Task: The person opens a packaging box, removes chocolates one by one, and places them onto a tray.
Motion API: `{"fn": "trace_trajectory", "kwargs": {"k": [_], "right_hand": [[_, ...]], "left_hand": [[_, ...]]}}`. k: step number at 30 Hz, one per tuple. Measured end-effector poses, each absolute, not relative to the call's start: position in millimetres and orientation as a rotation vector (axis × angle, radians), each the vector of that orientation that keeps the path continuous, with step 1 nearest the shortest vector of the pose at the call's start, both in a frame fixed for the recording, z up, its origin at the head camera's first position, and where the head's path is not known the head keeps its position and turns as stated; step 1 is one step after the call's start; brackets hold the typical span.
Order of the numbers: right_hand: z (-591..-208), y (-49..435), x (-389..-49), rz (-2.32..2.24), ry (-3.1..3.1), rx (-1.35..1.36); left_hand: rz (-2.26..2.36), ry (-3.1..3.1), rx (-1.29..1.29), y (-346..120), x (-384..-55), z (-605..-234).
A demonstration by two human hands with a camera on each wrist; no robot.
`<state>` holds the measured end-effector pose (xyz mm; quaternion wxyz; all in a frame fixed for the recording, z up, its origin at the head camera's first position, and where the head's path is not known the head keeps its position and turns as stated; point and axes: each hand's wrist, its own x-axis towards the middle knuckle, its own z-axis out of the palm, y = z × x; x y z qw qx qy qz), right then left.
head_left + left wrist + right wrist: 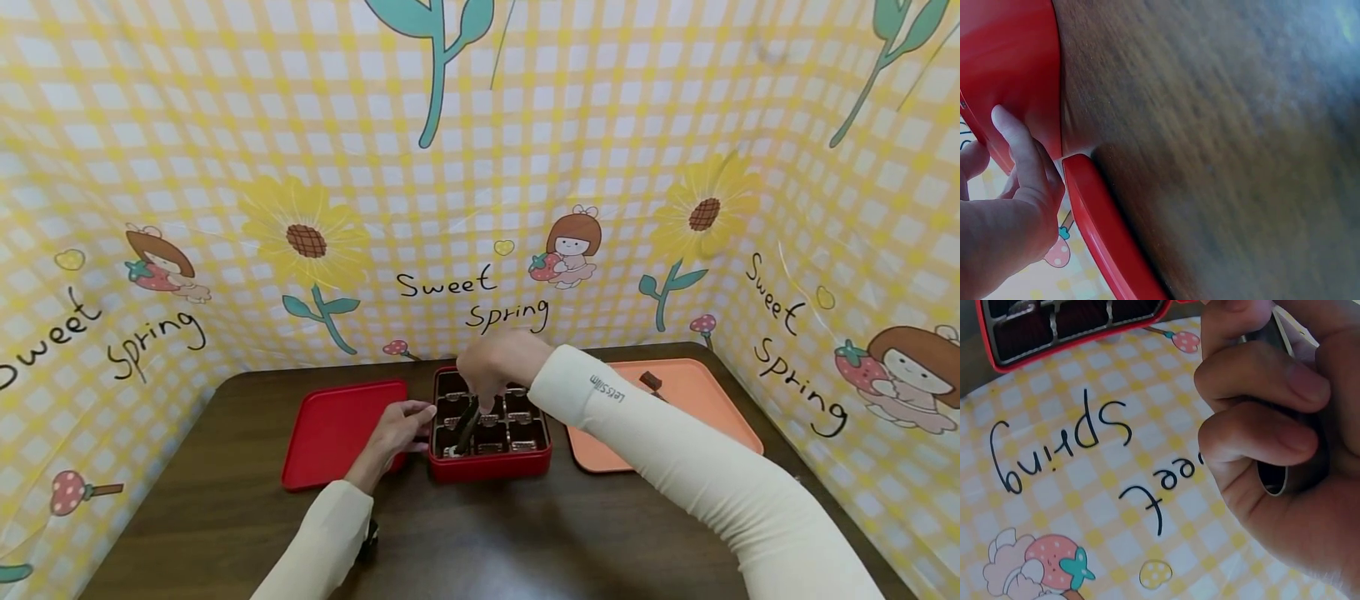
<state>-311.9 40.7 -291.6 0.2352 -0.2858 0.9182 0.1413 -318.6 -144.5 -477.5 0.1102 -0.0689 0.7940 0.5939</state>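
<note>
A red box (491, 468) with a dark divided insert stands mid-table. Above it, my right hand (498, 367) grips what look like dark metal tongs (468, 427), whose lower end reaches down into the front-left compartment. The right wrist view shows the fingers curled round the tongs (1307, 475). Whether anything sits between the tips is not clear. My left hand (397, 429) touches the box's left side; in the left wrist view, one fairly straight finger (1022, 147) lies against the red wall. The right hand and forearm hide part of the back compartments.
A red lid (347, 429) lies left of the box, under the left hand's side. To the right is an orange tray (600, 450) bearing a small brown block (651, 381), partly behind the right sleeve. Patterned cloth (450, 208) hangs around the table's back and sides.
</note>
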Motion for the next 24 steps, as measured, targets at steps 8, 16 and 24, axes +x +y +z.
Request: {"fn": "trace_trajectory", "kwargs": {"k": [8, 16, 24], "right_hand": [[-308, 33, -316, 0.413, 2.489, -0.744], [-320, 27, -320, 0.471, 2.502, -0.746], [-330, 20, -317, 0.498, 2.492, -0.746]], "left_hand": [[1.753, 2.326, -0.205, -145, -318, -477], [1.745, 2.33, -0.202, -145, -318, -475], [1.752, 2.313, -0.204, -146, -318, -476]]}}
